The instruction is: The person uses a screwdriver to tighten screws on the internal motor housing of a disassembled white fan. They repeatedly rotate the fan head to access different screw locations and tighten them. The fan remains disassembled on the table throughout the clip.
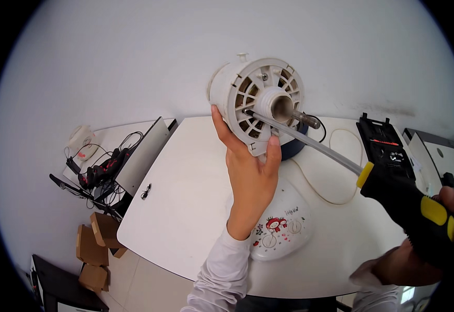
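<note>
My left hand [253, 177] grips a white plastic fan motor housing [222, 93] from below, raised over the table. Its round vented face is turned toward me, with a hollow threaded collar in the middle and a metal shaft [306, 119] sticking out. My right hand [409, 265] is closed around the black and yellow handle of a long screwdriver [315, 145]. The screwdriver's tip sits at a hole in the vented face, left of the collar. Under the housing lies the white fan base [289, 229] with red cartoon prints and round knobs.
A dark blue part [294, 150] stands behind my left hand, near a pale cord [320, 195]. An open black tool case [388, 145] lies at the right. Cables, black gear [102, 169] and a panel [143, 156] crowd the left; cardboard boxes [92, 247] are on the floor.
</note>
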Available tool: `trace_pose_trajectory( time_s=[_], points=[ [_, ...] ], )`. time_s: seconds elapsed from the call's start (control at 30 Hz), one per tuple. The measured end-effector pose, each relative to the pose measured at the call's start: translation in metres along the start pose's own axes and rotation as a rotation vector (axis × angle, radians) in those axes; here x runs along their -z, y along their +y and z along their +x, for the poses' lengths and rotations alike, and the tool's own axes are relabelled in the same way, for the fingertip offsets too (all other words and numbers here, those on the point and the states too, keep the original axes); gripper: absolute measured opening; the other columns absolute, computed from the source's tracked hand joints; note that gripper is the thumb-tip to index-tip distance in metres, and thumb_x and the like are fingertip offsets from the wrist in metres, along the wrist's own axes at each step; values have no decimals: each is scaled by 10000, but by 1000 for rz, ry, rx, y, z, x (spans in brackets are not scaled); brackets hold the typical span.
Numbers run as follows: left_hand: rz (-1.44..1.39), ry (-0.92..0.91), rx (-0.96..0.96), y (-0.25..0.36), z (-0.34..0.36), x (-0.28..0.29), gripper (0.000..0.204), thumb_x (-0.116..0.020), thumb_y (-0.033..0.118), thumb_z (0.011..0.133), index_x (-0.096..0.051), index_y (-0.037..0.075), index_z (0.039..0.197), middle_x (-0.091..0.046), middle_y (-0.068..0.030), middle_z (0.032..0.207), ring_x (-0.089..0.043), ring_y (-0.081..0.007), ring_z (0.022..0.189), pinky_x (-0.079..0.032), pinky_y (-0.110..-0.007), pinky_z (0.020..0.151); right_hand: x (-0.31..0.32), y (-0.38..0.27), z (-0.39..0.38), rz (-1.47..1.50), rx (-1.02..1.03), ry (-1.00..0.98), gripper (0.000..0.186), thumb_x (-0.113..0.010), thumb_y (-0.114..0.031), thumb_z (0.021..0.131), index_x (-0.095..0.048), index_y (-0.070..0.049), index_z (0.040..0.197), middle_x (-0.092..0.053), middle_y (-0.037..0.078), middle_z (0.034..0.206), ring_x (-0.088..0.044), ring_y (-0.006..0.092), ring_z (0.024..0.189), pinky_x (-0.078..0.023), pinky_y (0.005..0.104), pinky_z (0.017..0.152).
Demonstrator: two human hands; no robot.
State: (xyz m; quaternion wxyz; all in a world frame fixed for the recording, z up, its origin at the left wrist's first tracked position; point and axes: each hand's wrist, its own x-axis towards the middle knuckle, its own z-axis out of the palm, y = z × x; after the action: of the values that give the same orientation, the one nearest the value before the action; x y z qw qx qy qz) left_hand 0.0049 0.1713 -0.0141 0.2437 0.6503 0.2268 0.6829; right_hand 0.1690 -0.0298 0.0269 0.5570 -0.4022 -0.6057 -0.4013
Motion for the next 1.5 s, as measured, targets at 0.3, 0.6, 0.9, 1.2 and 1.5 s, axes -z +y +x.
trace_pose_trajectory(
  time_s=[0.3,0.6,0.9,1.2,1.5],
  points=[
    [304,-40,95,29,11,40,788,-679,219,759,-238,106,1402,-571,-214,1056,-565,-322,956,-437,-380,794,-35,-2,5,566,125,19,335,-520,-250,878,-394,-194,1184,-530,221,1119,-566,306,836,-493,360,665],
    [419,-26,-127,33,12,42,795,-699,189,717,-289,126,1396,-370,-207,1294,-372,-336,1186,-339,-430,967,-26,25,-30,255,-104,172,350,-476,-288,907,-413,-266,1250,-501,229,1199,-548,338,987,-506,395,775],
    [432,23,-152,23,9,32,722,-653,163,765,-295,102,1389,-423,-124,1325,-403,-278,1218,-324,-455,984,-27,37,-34,221,-129,148,547,-518,-472,860,-409,-122,1265,-501,246,1143,-529,322,1046,-543,346,740],
    [403,9,-162,20,11,32,717,-644,187,775,-290,88,1391,-424,-130,1332,-402,-278,1236,-320,-453,994,-35,26,-22,-59,-214,363,591,-288,-483,934,-435,29,1190,-524,198,1083,-551,248,970,-523,308,778],
    [394,12,-180,20,11,33,673,-612,208,807,-296,89,1389,-414,-138,1345,-413,-275,1232,-323,-447,1003,-43,34,-6,158,6,527,496,-287,-459,948,-413,-2,1095,-539,160,907,-567,207,787,-496,257,634]
  ],
)
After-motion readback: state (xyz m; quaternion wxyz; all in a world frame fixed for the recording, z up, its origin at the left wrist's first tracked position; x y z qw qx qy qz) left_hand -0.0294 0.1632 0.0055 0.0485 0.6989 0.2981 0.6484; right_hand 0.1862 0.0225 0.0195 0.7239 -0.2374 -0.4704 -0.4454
